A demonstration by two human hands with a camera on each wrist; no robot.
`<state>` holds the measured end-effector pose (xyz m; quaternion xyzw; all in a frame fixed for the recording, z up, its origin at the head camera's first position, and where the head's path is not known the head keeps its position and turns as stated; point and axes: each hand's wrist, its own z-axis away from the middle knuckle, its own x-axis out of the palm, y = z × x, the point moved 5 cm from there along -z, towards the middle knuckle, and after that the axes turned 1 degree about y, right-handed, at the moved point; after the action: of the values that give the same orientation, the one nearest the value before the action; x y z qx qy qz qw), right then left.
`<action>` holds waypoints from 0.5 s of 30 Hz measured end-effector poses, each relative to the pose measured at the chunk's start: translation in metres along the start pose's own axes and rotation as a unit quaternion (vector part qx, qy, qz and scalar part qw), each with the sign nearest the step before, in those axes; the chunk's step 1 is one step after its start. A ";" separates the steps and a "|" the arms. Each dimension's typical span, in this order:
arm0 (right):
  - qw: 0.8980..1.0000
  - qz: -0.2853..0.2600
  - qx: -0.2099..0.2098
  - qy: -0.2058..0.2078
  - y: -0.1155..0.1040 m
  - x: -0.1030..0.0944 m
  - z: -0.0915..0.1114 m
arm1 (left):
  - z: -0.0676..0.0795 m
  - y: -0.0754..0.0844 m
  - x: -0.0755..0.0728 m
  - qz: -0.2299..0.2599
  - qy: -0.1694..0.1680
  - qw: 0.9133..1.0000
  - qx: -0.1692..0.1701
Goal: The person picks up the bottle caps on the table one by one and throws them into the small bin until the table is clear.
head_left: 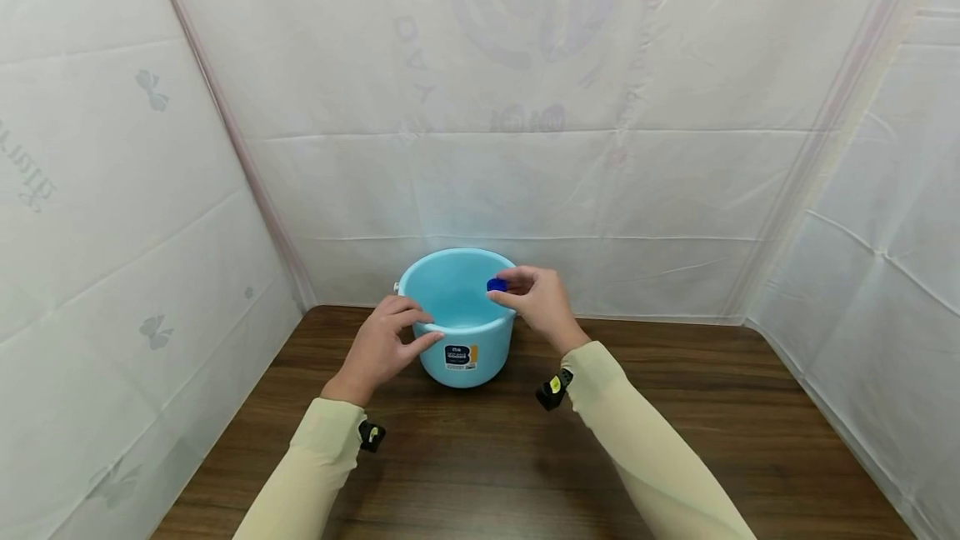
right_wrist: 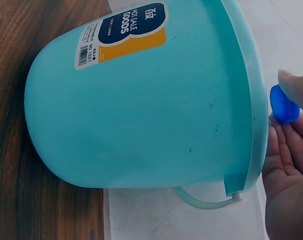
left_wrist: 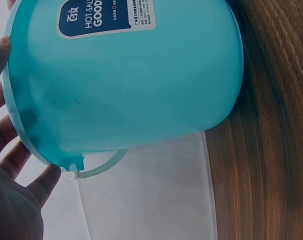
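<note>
A light blue plastic bucket (head_left: 468, 357) stands upright on the wooden table, a printed label (head_left: 461, 357) on its front. My left hand (head_left: 382, 348) holds the bucket's rim at the front left, with its fingers spread along the edge; in the left wrist view the fingers (left_wrist: 14, 160) show at the rim near the handle mount. Between thumb and fingers, my right hand (head_left: 542, 302) pinches a small blue cap (head_left: 496, 284), held over the right part of the bucket's opening. The right wrist view shows the cap (right_wrist: 284, 105) just beyond the rim.
Under the bucket is a dark brown wooden table (head_left: 465, 465). White sheeting hangs behind it (head_left: 525, 190) and on both sides. The bucket's pale handle (right_wrist: 201, 202) hangs down on its far side. A black band with a small device sits on each wrist.
</note>
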<state>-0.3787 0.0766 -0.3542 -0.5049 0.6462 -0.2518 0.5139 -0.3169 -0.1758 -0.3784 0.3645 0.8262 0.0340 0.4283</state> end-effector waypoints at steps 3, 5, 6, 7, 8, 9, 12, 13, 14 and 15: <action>1.000 -0.005 0.000 -0.001 0.000 0.001 -0.001 | 0.000 0.000 0.000 -0.002 -0.003 1.000 -0.003; 1.000 -0.008 -0.002 -0.002 -0.001 0.002 -0.001 | 0.000 0.000 0.000 -0.002 -0.003 1.000 -0.004; 1.000 -0.009 -0.002 -0.003 -0.001 0.003 -0.002 | 0.000 0.000 0.000 -0.002 -0.003 1.000 -0.004; 1.000 -0.009 -0.003 -0.004 -0.001 0.003 -0.002 | 0.000 0.000 0.000 -0.001 -0.003 1.000 -0.004; 1.000 -0.009 -0.002 -0.004 -0.001 0.004 -0.003 | 0.000 0.000 0.000 -0.001 -0.003 1.000 -0.003; 1.000 -0.009 -0.002 -0.003 -0.001 0.004 -0.003 | 0.000 0.000 0.000 -0.001 -0.003 1.000 -0.003; 1.000 -0.002 0.001 -0.004 -0.001 0.005 -0.004 | 0.000 0.000 0.000 -0.001 -0.002 1.000 -0.001; 1.000 0.000 0.002 -0.004 -0.001 0.005 -0.004 | 0.000 0.000 0.000 -0.001 -0.002 1.000 0.000; 1.000 0.002 0.004 -0.005 0.000 0.005 -0.004 | 0.000 0.000 0.000 -0.001 -0.002 1.000 0.000; 1.000 0.004 0.005 -0.005 0.000 0.005 -0.004 | 0.000 0.000 0.000 -0.001 -0.002 1.000 0.001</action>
<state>-0.3821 0.0709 -0.3548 -0.5008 0.6447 -0.2503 0.5204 -0.3171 -0.1760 -0.3791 0.3640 0.8258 0.0324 0.4295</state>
